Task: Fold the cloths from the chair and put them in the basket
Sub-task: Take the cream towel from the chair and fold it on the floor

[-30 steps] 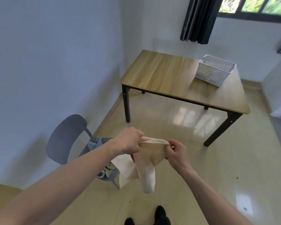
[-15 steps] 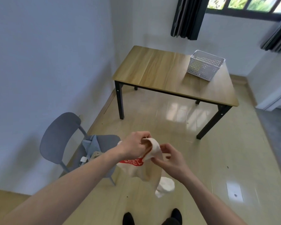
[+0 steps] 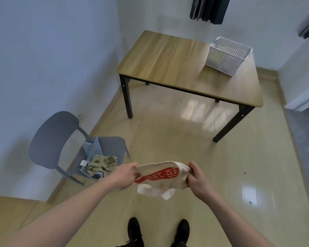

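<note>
Glossy tile floor, cream towel stretched left-right, left hand, right hand

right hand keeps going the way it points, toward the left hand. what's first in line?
The cloth it already holds, then the left hand pinching the other end. Depth looks roughly level.

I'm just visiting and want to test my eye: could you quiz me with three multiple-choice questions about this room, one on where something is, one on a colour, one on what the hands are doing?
1. Where is the white basket?
A. on the floor
B. on the wooden table
C. on the chair

2. What colour is the band on the held cloth?
A. red
B. green
C. black

3. How is the cream cloth held?
A. draped over one arm
B. lying on the table
C. gripped at both ends

B: the white basket stands on the wooden table.
A: the cream cloth bears a red band.
C: left hand and right hand each grip an end.
</note>
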The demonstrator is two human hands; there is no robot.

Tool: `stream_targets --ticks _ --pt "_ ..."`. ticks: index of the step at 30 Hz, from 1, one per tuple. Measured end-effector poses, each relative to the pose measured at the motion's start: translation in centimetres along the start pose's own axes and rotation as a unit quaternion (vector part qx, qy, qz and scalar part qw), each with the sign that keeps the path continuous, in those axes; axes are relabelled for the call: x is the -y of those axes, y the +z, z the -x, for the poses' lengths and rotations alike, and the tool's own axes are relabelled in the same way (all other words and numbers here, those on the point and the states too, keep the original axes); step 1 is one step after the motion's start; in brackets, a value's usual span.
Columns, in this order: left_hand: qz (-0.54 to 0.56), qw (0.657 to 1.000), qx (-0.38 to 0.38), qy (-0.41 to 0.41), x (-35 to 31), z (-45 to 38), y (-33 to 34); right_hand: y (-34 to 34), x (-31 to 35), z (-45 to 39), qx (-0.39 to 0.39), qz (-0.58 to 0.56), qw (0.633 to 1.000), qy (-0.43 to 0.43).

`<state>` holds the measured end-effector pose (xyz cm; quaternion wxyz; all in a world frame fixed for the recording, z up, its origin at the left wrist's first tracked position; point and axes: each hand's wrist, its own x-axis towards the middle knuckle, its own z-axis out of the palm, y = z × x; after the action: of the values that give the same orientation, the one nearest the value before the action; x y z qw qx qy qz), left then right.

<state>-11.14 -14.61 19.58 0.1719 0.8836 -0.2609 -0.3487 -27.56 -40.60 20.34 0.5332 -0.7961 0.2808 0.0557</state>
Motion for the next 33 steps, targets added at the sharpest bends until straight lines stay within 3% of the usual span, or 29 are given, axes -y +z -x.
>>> stream_targets --ticks 3,6,12,20,28,33 --pt "0.117 0.989 -0.087 -0.023 -0.9 -0.9 1.3 -1.1 -2.3 0.1 0.067 0.096 0.993 -0.004" --pt "0.15 0.985 -0.089 -0.001 -2.7 -1.9 1.5 -1.5 -4.8 -0.7 0.103 0.154 0.983 -0.011" --pt "0.096 0.99 -0.104 0.006 -4.5 -4.8 0.8 -3.0 -7.0 -4.9 0.01 0.168 0.986 -0.007" --pt "0.044 0.987 -0.153 0.027 -8.8 -10.7 -4.6 -8.0 -3.8 -12.5 -0.109 0.18 0.978 0.006" --pt "0.05 0.944 -0.308 0.111 -9.9 -12.3 -10.0 -12.1 2.5 -14.1 -0.197 0.074 0.975 -0.074" --pt "0.043 0.945 -0.277 0.171 -7.6 -11.8 -9.0 -11.8 1.9 -11.3 -0.198 0.064 0.975 -0.076"
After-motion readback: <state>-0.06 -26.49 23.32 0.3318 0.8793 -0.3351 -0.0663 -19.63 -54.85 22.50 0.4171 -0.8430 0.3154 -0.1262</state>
